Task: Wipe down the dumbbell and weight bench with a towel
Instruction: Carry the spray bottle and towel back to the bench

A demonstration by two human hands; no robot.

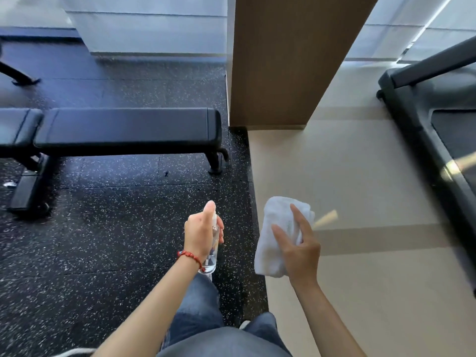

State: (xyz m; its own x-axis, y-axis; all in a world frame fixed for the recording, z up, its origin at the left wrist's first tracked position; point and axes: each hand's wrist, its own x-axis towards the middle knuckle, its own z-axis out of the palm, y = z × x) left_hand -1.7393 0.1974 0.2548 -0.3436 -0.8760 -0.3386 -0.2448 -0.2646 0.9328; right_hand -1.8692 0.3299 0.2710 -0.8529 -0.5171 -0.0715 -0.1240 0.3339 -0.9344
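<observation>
Black rubber floor with white speckles (103, 240) fills the left side of the gym room, and a smooth cream tile floor (360, 279) fills the right side. Between them, farther back, a big brown wooden post (283, 60) stands up tall. Far right, a dark grey treadmill (438, 130) sits on the cream floor.

On the speckled floor, up on the left, stands the long black padded weight bench (123, 130). Its flat top stretches from the left edge almost to the wooden post, and its black legs rest on the floor. It is well apart from both hands. No dumbbell can be seen.

Down low, the person's blue jeans (201, 318) show, with both bare arms reaching forward.

A folded white towel (275, 233) is in the right hand (298, 248), above the edge of the cream floor. That hand holds the towel from on top, with the fingers spread over it.

A small clear plastic spray bottle (212, 251) is in the left hand (201, 233). That hand is curled closed around the bottle, and one finger sits on the white top. A red bead bracelet (190, 256) goes around the left wrist.
</observation>
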